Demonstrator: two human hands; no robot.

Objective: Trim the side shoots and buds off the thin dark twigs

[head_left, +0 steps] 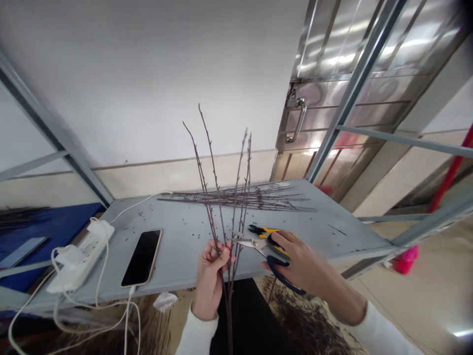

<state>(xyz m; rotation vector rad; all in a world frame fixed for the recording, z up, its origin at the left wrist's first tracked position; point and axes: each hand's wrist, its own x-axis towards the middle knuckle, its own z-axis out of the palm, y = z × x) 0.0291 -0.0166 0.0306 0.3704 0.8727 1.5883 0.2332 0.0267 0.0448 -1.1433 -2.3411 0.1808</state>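
The steel tips of the navy-handled scissors (254, 244) pointed at the thin reddish-brown twigs (213, 165) just above the left hand (210, 281), so a slip could have nicked its curled fingers (218, 257), and loose stems could have sprung free of a light grip. That hand was nearly closed around the stems. The right hand (301, 264) was closed on the scissors' looped handles; how far the blades stood apart was hard to tell. Beyond lay a yellow-and-black handled cutter (268, 230), partly hidden, on the grey metal shelf (177, 251), with a black smartphone (142, 257), a white power strip (79, 256), and a loose pile of cut twigs (236, 198).
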